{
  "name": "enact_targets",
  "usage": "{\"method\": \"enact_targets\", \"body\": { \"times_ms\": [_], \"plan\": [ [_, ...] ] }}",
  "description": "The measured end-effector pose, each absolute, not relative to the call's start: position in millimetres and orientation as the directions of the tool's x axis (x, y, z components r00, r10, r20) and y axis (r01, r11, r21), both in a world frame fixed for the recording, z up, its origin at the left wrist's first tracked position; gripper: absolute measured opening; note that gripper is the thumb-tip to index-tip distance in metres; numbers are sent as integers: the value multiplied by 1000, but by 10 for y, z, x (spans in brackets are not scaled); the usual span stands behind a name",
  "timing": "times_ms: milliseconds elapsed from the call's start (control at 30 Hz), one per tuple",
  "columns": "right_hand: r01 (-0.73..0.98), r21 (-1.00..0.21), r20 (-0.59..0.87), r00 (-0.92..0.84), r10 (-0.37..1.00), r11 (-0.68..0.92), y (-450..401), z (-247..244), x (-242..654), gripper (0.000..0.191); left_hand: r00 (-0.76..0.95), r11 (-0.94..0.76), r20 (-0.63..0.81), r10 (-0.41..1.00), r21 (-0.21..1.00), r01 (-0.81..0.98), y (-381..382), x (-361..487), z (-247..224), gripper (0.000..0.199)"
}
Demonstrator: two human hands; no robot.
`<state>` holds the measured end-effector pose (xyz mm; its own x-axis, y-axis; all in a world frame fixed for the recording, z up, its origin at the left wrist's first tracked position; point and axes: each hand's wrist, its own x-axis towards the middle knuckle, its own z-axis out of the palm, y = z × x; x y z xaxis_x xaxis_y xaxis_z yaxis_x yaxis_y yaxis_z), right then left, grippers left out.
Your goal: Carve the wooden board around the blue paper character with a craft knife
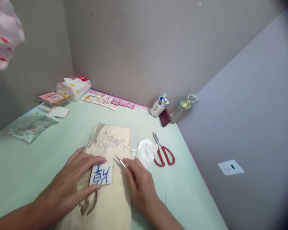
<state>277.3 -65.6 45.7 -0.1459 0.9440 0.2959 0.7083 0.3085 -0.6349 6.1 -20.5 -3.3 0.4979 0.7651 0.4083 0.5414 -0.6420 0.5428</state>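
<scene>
- On the wooden board (116, 204) in front of you lies a small white square (102, 174), marked in blue.
- Your left hand (68, 180) has its grip closed on that square — thumb at the near edge, a fingertip at the far edge.
- Your right hand (142, 182) grips a slim metal tool (120, 161) — its tip near the square, apart from it.
- Shavings (116, 141) lie scattered across the board's far part.
- Right of the board, white tissue (146, 150) and red-handled scissors (159, 143) rest on the counter (187, 182).
</scene>
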Motion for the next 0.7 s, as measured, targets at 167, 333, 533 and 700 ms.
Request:
{"method": "enact_targets", "body": {
  "times_ms": [167,333,533,700],
  "plan": [
    [139,-975,-183,-46,982,-175,-604,574,2692,45,524,-723,501,689,514,460,-256,127,111,52],
    [29,-976,-218,-188,958,-216,-564,641,2566,41,467,-712,537,702,542,446,-274,182,92,43],
    [57,-989,-144,-267,953,-133,-440,657,2522,19,396,-685,566,723,516,514,-179,138,2,42],
    [135,-989,-79,-190,979,-54,-356,564,2447,10,368,-659,555,746,530,534,-94,119,-131,47]
  ]
}}
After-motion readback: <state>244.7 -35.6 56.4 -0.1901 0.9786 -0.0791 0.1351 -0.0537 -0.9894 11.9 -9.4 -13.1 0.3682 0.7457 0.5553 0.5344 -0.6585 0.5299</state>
